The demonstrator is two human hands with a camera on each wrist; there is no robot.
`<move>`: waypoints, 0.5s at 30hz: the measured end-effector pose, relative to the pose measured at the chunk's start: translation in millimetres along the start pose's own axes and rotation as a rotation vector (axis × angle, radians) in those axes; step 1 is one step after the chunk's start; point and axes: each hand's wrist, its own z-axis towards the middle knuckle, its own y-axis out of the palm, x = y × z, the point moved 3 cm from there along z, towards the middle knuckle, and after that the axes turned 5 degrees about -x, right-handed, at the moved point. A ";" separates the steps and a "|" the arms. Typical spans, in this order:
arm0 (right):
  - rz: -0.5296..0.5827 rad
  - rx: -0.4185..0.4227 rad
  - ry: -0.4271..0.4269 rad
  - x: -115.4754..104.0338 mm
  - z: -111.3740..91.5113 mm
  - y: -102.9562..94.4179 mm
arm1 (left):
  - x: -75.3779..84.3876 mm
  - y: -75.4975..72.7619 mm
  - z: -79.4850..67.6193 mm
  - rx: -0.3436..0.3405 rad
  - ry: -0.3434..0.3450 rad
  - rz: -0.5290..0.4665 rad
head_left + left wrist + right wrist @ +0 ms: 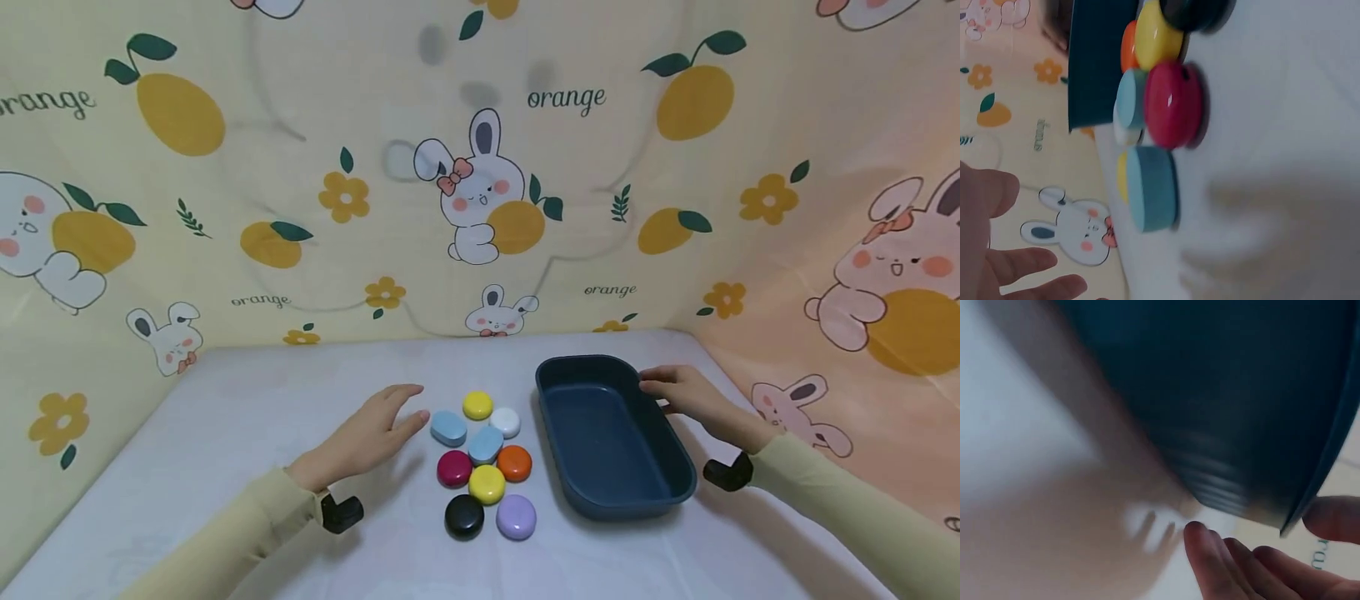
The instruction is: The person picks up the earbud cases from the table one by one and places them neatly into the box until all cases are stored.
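My left hand (367, 437) hovers over the table left of a cluster of smooth, rounded pieces, fingers loosely extended and holding nothing. Nearest its thumb lies a light blue oval piece (448, 428). Around it lie a yellow piece (477, 406), a white one (506, 422), a crimson one (454, 469), an orange one (514, 463), a black one (464, 517) and a lilac one (516, 517). My right hand (697, 404) is at the far right side of a dark blue tray (558, 450). Its thumb meets the rim in the right wrist view; the relaxed fingers sit outside the wall.
A white-covered table (300, 392) bears everything. Behind it hangs a cream cloth (360, 92) printed with rabbits and oranges, and more printed cloth (780, 333) closes off the right side. The tray stands right of the pieces.
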 end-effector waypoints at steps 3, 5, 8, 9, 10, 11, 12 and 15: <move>0.040 -0.004 0.030 1.3 1.1 2.4 | 1.6 3.8 -3.0 -0.012 0.018 -0.030; 0.076 -0.019 0.050 2.1 2.0 4.0 | 1.8 5.5 -4.0 -0.017 0.027 -0.042; 0.132 -0.050 0.062 2.8 1.3 6.7 | 2.1 6.6 -5.0 -0.019 0.030 -0.055; 0.151 -0.057 0.065 2.7 0.4 7.6 | 2.0 6.9 -5.2 -0.019 0.029 -0.057; 0.162 -0.063 0.060 2.5 -0.7 8.4 | 1.8 7.1 -5.5 -0.019 0.027 -0.062; 0.172 -0.066 0.060 2.5 -1.8 9.0 | 1.8 7.5 -5.7 -0.019 0.027 -0.065; 0.175 -0.071 0.053 2.0 -3.0 9.6 | 2.0 7.7 -5.9 -0.020 0.026 -0.069; 0.180 -0.072 0.067 2.4 -6.2 11.0 | 1.9 9.3 -7.2 -0.028 0.019 -0.084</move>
